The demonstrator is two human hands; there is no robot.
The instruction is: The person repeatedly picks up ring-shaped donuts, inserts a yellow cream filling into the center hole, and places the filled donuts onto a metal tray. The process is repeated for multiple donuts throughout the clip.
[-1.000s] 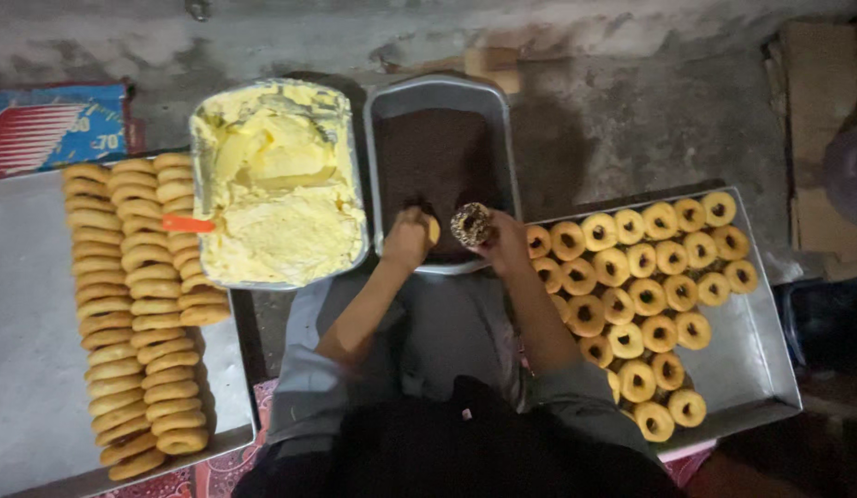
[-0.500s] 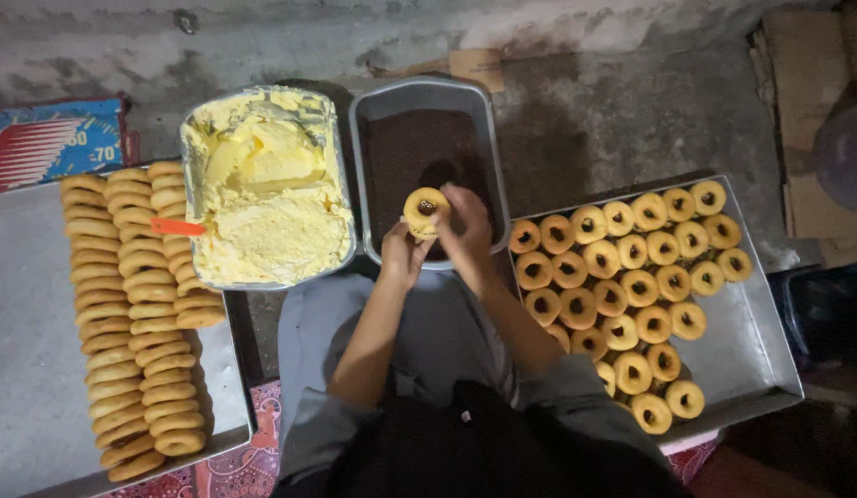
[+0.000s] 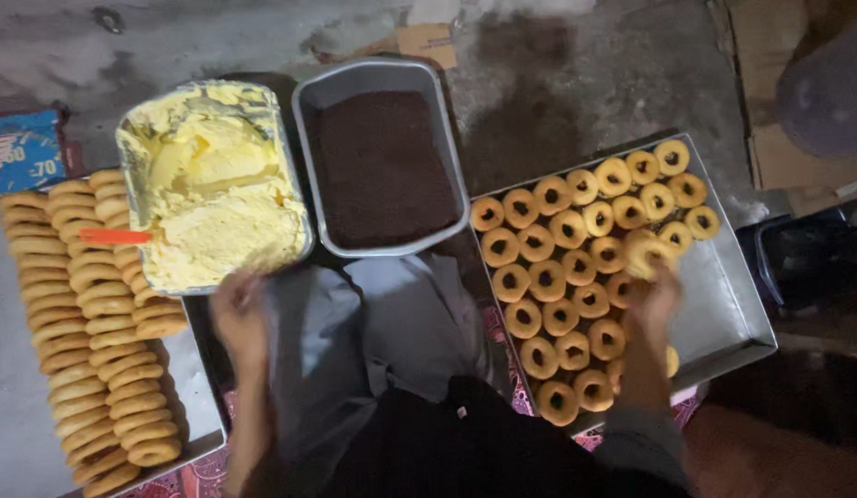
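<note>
My right hand (image 3: 652, 300) pinches a ring cookie (image 3: 648, 254), pale golden with a dark filled centre, over the filled rows on the metal tray (image 3: 724, 304). My left hand (image 3: 237, 309) is blurred; I cannot tell its grip, plain cookies (image 3: 87, 323) just left of it. Beyond it sits the cream tub (image 3: 212, 184), then the sprinkle pan (image 3: 380, 166).
</note>
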